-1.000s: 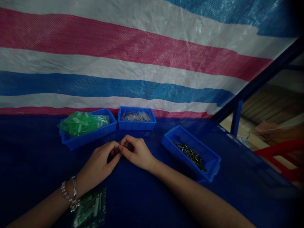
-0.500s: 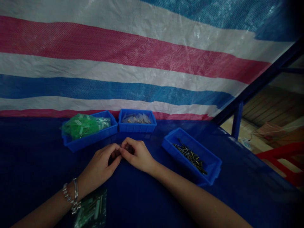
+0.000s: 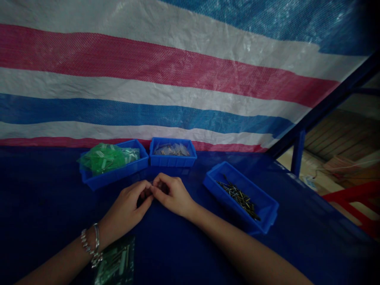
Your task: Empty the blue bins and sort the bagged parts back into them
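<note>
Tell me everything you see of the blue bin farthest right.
The blue bin is an open-topped rectangular box, apparently plastic, with a lip at its nearer end. It stands upright on the dark blue table, slanted, right of the right hand, which is apart from it. Slim metal-looking pieces, dark and brassy, lie jumbled inside.

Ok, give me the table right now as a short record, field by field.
Hands: left hand and right hand, fingertips together; anything held is hidden
Left: blue rectangular plastic bin with translucent green plastic bag and small clear packets
Centre: smaller blue bin with clear plastic bags
Right: angled blue bin with slim dark rods
Foreground: transparent plastic packet of slender pieces on dark blue tabletop
Behind: red, white and blue striped sheet
</note>
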Tool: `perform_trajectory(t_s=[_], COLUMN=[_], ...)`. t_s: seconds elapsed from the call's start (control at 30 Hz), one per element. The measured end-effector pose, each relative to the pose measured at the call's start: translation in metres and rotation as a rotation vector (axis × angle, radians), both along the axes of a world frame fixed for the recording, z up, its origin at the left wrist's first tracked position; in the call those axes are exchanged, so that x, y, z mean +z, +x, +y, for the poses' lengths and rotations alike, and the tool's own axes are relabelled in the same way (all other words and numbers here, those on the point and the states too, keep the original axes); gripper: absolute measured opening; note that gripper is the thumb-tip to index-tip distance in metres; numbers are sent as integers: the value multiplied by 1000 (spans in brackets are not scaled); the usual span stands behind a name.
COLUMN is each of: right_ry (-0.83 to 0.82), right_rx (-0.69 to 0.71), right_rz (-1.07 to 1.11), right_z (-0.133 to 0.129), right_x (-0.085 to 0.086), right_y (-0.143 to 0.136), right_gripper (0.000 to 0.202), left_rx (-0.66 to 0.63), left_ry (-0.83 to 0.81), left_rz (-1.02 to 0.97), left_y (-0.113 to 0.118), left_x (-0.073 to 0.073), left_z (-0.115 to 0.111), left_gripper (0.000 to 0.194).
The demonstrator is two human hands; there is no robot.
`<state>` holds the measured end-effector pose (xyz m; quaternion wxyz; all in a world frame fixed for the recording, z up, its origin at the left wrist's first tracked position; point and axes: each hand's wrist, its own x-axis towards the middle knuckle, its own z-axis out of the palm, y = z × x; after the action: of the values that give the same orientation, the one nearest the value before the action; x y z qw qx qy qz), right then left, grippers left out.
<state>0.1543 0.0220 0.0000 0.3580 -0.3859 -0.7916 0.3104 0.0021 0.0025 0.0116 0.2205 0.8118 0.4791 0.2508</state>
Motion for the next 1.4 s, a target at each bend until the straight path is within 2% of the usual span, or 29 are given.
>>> perform_trajectory(t_s=[0.93, 1.4], right_ry=[18, 19], right_rx=[10, 26], right_rz=[3, -53], right_z=[0, 0], right_x=[-1, 1], right_y=[0, 2], right_gripper=[4, 5], left_rx=[-6, -10], left_ry=[28, -21], left_rz=[24, 31], left_y=[-1, 2], left_x=[-1, 2], left_z=[-1, -2], left_gripper=[8, 9])
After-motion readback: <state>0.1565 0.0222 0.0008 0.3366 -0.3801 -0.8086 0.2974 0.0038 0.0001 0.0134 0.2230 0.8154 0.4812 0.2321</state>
